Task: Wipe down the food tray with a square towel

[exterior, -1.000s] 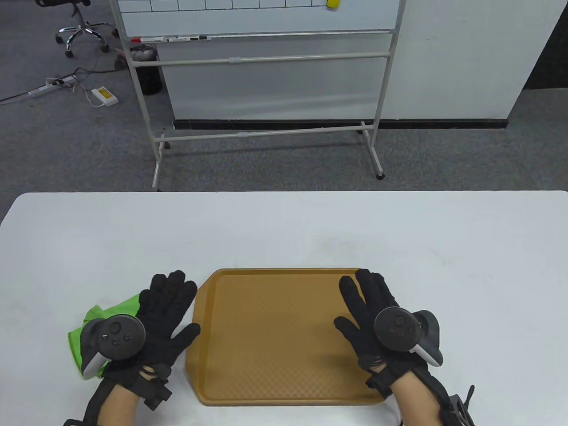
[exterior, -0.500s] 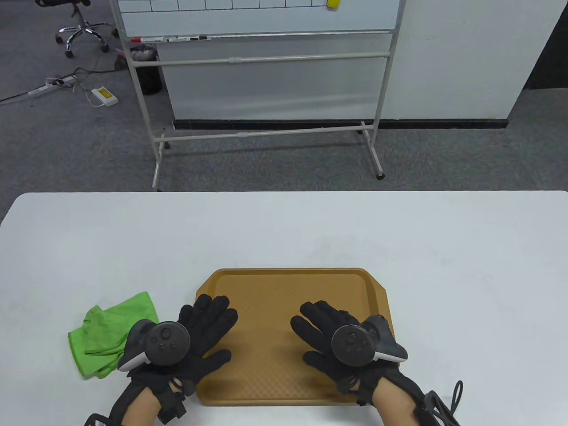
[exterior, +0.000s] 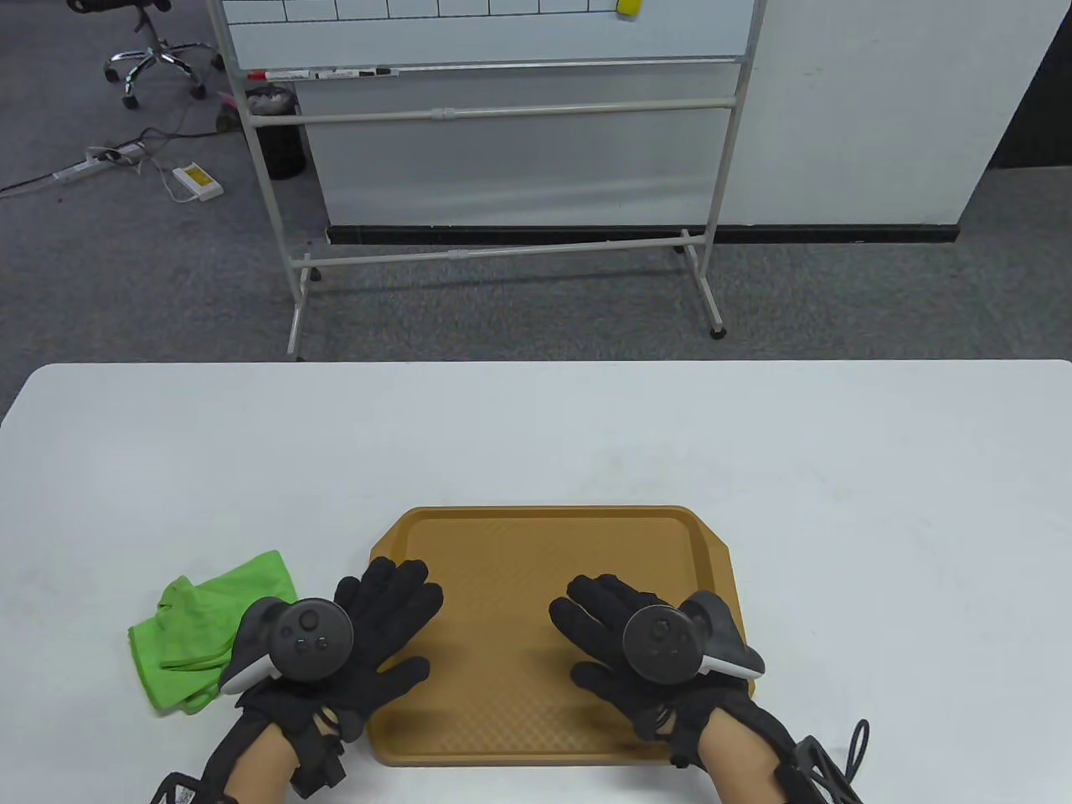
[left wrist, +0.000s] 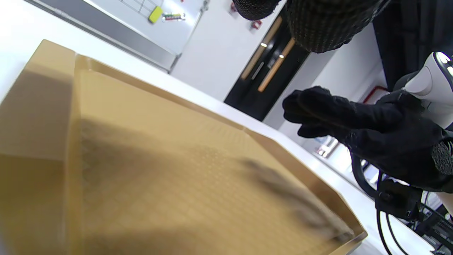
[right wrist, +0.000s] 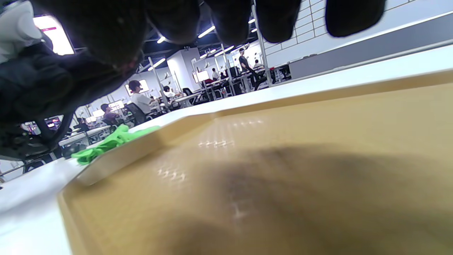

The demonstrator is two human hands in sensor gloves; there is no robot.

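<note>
A brown food tray (exterior: 502, 536) lies on the white table near its front edge; it also shows in the left wrist view (left wrist: 159, 170) and the right wrist view (right wrist: 300, 159). A crumpled green towel (exterior: 197, 624) lies on the table left of the tray, and shows in the right wrist view (right wrist: 109, 141). My left hand (exterior: 387, 615) is open, fingers spread, over the tray's left part. My right hand (exterior: 599, 624) is open, fingers spread, over the tray's right part; it shows in the left wrist view (left wrist: 354, 124). Neither hand holds anything.
A whiteboard on a wheeled stand (exterior: 494, 109) stands on the grey floor beyond the table's far edge. An office chair (exterior: 155, 50) and cables lie at the far left. The white table (exterior: 536, 435) stretches behind and to both sides of the tray.
Both hands have moved inward over the tray; the left hand left the green towel, which now lies uncovered. In the last half second the hands barely shifted.
</note>
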